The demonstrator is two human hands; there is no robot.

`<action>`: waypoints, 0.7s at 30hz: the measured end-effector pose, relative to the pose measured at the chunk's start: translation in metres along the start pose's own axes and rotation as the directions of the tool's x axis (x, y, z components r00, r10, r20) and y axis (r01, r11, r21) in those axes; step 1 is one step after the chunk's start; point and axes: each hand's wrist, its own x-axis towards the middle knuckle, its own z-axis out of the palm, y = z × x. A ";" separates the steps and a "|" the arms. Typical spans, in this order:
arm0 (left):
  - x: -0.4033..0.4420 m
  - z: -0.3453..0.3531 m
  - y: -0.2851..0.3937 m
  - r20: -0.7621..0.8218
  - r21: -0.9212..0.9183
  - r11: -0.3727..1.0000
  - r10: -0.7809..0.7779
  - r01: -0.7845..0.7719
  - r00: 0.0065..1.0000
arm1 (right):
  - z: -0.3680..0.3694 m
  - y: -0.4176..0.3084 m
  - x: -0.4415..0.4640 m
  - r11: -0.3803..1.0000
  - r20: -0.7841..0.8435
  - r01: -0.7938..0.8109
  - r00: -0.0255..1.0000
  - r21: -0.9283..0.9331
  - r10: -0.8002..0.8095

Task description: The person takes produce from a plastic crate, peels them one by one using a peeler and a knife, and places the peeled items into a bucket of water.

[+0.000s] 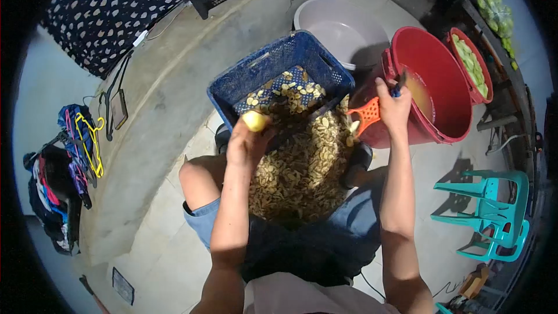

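My left hand (249,142) is closed around a pale yellow, peeled-looking round piece of produce (254,120), held over the near left corner of a blue plastic crate (224,90). My right hand (395,107) is closed at the side of a large red bucket (459,125). From its grip an orange perforated plastic tool (366,115) points left. A dark, narrow tool with a blue part (399,84) shows at the thumb. A pale sliver (353,127) is by the orange tool's tip. Below lies a heap of yellowish-brown peelings (296,171); more lie in the crate.
The red bucket contains cloudy yellowish liquid (421,96). A pale basin (337,23) stands behind the crate. A smaller red tub (485,90) with pale green pieces is at right. Teal plastic stools (505,209) stand lower right. A curved concrete ledge (168,90) borders the left.
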 end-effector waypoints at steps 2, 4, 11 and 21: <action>0.021 0.003 0.008 0.030 -0.159 0.985 0.071 -0.066 0.997 | -0.001 0.022 0.008 0.995 0.055 -0.083 0.995 0.057 0.080; 0.051 -0.013 0.009 -0.047 -0.163 0.982 0.089 -0.096 0.995 | -0.001 0.039 0.011 0.848 0.070 0.297 0.952 -0.438 -0.297; 0.168 -0.213 -0.066 -0.523 -0.007 0.986 -0.146 0.168 0.840 | 0.012 0.046 0.042 0.725 0.147 0.256 0.966 -0.639 -0.212; 0.253 -0.334 -0.253 -0.107 0.839 -0.543 -0.110 0.031 0.988 | 0.044 0.076 0.078 0.843 0.383 0.173 0.923 -0.509 0.043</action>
